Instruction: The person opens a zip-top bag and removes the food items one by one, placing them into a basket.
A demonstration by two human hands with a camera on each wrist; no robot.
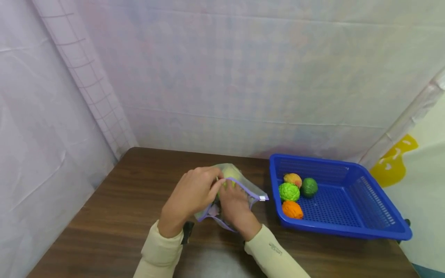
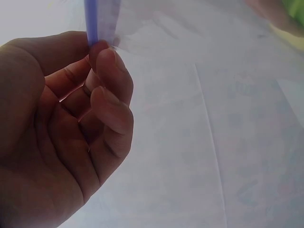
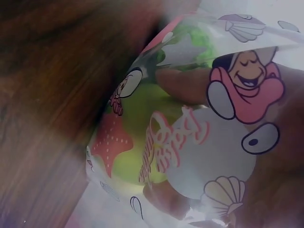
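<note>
A clear zip bag (image 1: 255,188) with a purple zip edge, a white slider and printed cartoon shells and starfish lies on the table with its mouth open. My left hand (image 1: 196,191) pinches the purple zip edge (image 2: 91,21) between thumb and index finger, its other fingers curled. Inside the bag, my right hand (image 1: 234,200) holds a smooth yellow-green fruit (image 3: 142,109), with fingers on two sides of it seen through the printed plastic. A bright green bumpy fruit (image 3: 202,42) shows behind it in the right wrist view. The bag's print covers part of the hand.
To the right stands a blue plastic basket (image 1: 333,227). At its left end sit a yellow-orange fruit (image 1: 292,180), a bright green bumpy one (image 1: 289,192), a dark green one (image 1: 309,187) and an orange one (image 1: 292,209). Brown wooden table (image 1: 114,216); white curtains (image 1: 243,77) hang behind.
</note>
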